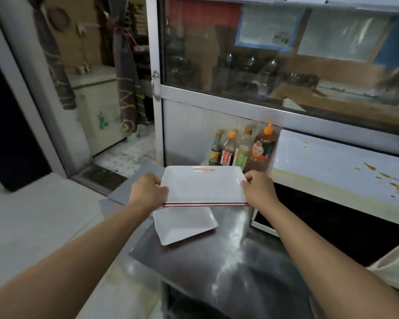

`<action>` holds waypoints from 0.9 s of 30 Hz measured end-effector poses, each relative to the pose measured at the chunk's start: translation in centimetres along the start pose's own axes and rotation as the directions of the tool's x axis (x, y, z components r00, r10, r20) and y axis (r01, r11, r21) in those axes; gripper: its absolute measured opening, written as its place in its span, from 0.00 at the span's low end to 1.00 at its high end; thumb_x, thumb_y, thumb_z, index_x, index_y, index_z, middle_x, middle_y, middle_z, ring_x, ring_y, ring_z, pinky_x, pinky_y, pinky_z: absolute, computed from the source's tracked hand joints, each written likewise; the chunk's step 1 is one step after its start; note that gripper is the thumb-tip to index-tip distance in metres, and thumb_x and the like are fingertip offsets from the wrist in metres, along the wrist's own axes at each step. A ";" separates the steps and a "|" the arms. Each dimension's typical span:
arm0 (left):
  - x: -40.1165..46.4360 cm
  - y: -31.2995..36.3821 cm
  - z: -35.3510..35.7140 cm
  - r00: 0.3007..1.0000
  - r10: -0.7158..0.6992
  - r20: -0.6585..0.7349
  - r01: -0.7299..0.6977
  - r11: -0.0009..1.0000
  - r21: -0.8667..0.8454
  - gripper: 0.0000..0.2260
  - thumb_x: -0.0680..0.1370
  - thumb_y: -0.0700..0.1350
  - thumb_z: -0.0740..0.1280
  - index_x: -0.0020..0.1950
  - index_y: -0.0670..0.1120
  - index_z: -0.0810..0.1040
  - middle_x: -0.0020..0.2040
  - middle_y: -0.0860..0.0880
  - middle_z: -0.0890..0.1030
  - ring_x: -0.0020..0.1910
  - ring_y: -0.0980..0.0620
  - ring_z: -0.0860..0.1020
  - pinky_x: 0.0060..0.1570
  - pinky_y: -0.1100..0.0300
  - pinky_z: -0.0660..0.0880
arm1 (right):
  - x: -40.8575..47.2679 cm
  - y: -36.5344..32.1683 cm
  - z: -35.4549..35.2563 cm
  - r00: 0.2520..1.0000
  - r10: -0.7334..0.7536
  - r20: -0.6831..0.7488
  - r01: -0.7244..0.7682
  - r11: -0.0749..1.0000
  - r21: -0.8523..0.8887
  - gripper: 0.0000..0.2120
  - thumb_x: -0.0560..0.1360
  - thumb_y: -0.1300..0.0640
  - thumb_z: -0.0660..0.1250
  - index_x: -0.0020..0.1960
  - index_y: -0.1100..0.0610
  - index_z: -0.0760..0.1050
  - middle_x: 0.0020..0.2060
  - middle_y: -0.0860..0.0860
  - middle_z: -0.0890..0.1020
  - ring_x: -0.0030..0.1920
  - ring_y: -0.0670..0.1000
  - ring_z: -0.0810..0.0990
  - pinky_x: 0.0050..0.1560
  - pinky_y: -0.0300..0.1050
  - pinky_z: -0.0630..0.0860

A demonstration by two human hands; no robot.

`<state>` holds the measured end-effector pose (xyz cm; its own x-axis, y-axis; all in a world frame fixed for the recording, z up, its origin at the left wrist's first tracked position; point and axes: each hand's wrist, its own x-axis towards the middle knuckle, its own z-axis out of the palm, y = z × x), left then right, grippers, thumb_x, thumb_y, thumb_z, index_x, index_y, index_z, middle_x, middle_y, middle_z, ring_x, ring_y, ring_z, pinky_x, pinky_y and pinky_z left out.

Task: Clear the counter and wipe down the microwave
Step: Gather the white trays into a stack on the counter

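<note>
A small stack of white rectangular trays [202,184] with red edges is lifted above the steel counter [217,268]. My left hand [148,192] grips the stack's left edge and my right hand [258,191] grips its right edge. Below it, another white tray [183,224] lies tilted on the counter. The white microwave [332,171] stands to the right, its top spattered with orange-brown stains and its dark door facing me.
Several sauce bottles [242,146] stand against the wall panel behind the trays. A glass-fronted cabinet [286,54] runs above. An open doorway [115,111] with a tiled floor lies at the left, beyond the counter's edge.
</note>
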<state>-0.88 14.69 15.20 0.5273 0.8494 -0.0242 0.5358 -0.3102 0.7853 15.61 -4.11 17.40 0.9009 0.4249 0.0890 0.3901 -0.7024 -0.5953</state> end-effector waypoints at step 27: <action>3.9 -12.4 8.6 0.963 -0.268 -0.015 0.268 0.957 0.115 0.09 0.71 0.39 0.69 0.45 0.46 0.69 0.32 0.55 0.71 0.33 0.63 0.63 0.28 0.69 0.60 | 7.4 5.1 17.4 0.952 0.070 0.298 -0.056 0.997 -0.058 0.11 0.74 0.65 0.62 0.55 0.60 0.77 0.51 0.58 0.81 0.50 0.59 0.78 0.46 0.43 0.70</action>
<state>0.17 18.17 0.06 0.3548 0.9077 -0.2243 0.7294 -0.1187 0.6737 20.94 5.41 1.13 0.8285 0.5249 -0.1948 0.3499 -0.7571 -0.5517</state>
